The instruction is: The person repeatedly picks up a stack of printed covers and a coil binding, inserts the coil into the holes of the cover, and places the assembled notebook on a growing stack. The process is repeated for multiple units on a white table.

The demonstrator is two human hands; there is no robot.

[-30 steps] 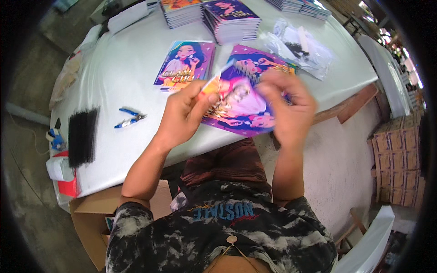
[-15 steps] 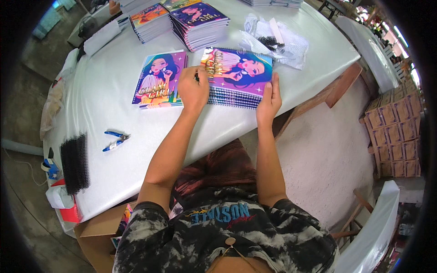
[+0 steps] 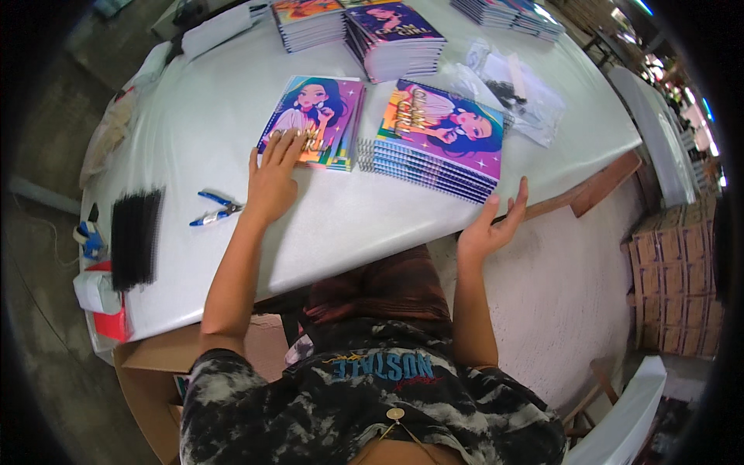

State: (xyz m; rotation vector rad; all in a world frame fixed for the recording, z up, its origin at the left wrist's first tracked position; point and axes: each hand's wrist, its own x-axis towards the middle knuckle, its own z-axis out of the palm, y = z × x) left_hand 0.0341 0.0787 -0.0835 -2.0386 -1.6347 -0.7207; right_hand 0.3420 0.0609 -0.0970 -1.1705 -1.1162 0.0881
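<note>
My left hand [image 3: 275, 174] lies with fingers stretched over the lower left part of a small pile of notebooks [image 3: 324, 108], whose purple cover shows a drawn figure with dark hair. To its right sits a taller stack of spiral-bound notebooks [image 3: 442, 128] with the same kind of cover, the coils lined up along its near side. My right hand [image 3: 492, 229] is off the near right corner of that stack, fingers spread and nothing in them. Blue-handled cutting pliers [image 3: 217, 209] rest on the table, left of my left hand.
Black spiral coils [image 3: 136, 240] lie in a bundle at the table's left. Further notebook stacks [image 3: 395, 46] stand at the far side, beside a clear plastic bag [image 3: 535, 105] with black pieces on it. An open cardboard box [image 3: 147, 387] is below the near left edge; brown cartons [image 3: 674, 279] are piled right.
My left hand has left the spiral-bound stack and now lies over the pile on the left. My right hand has come off the stack's right side toward me. The view has shifted.
</note>
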